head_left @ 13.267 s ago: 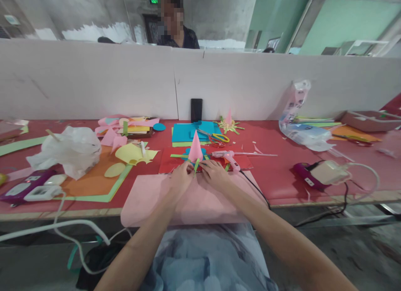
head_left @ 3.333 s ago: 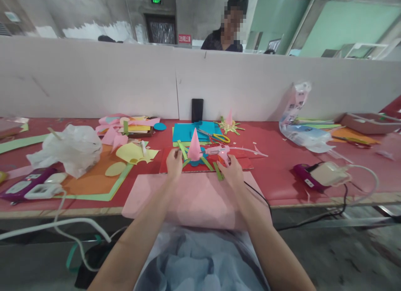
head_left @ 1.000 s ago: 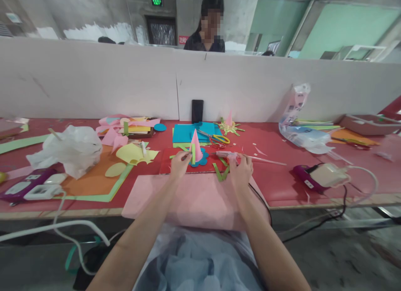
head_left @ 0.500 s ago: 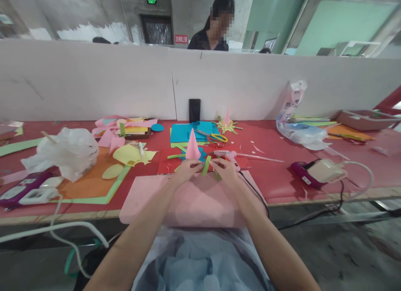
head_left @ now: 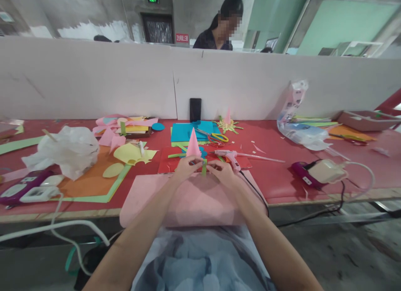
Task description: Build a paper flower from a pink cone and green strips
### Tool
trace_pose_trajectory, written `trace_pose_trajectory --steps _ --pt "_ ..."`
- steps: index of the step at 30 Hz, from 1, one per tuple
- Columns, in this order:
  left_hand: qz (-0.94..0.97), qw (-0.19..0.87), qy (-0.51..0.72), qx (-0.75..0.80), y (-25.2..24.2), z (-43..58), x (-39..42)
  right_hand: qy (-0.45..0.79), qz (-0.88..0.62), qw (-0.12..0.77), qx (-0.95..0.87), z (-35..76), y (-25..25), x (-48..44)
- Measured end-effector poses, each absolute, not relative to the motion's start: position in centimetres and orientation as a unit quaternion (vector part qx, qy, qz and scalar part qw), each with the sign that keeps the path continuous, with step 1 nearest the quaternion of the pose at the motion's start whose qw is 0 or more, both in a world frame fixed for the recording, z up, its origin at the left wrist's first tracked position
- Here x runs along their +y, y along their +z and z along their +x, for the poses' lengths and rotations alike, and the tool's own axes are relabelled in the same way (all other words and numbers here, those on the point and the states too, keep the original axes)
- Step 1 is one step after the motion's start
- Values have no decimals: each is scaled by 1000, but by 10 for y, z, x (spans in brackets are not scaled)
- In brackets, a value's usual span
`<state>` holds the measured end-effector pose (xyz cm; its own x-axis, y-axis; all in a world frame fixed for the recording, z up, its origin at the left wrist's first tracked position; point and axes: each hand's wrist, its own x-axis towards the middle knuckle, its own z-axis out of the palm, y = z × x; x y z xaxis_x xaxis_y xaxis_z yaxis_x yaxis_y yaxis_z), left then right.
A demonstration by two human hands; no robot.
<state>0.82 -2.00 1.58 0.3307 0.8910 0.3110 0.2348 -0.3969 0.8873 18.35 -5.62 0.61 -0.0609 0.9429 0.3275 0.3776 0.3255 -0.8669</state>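
twelve o'clock from me: green strip (head_left: 204, 168), held between the narrowed fingers of my left hand (head_left: 187, 168) and right hand (head_left: 222, 170). pink cone (head_left: 193, 145) stood upright at the strip's eleven; glue gun (head_left: 230, 154) lay at its two. step in hand, i judged: shaping the strip. next move called for an even pinch.

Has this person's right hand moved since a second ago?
Yes. Judged against the upright black phone, the right hand has moved to the person's left, from the pink glue gun toward the green strip.
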Motion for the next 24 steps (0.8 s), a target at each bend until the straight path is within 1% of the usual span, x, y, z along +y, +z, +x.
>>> trace_pose_trajectory --steps 3,12,24 --pt "702 390 444 398 16 8 -19 285 -502 460 -675 184 7 -57" --pt "721 333 449 409 15 9 -17 272 -497 455 -688 183 9 -57" --pt "688 366 476 408 14 8 -14 269 -490 440 -703 182 8 -59"
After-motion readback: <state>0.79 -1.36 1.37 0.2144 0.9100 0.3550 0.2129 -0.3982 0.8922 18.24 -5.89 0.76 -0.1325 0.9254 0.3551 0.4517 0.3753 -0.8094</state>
